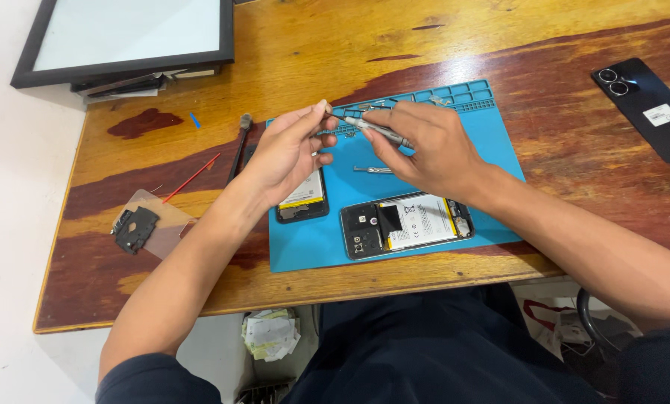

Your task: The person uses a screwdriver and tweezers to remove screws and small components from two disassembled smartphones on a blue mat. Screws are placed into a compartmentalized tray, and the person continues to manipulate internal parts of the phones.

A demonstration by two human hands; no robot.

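Observation:
My right hand holds a slim silver screwdriver above the blue work mat. My left hand pinches at the screwdriver's tip, fingers together; whether it holds a small part I cannot tell. Below my right hand lies an opened phone with its white battery showing. A second opened phone lies partly under my left hand. Silver tweezers rest on the mat between my hands.
A black phone back cover lies at the far right of the wooden table. A black frame part on a clear sheet sits at left, near a red stick and a brush. Framed panel at back left.

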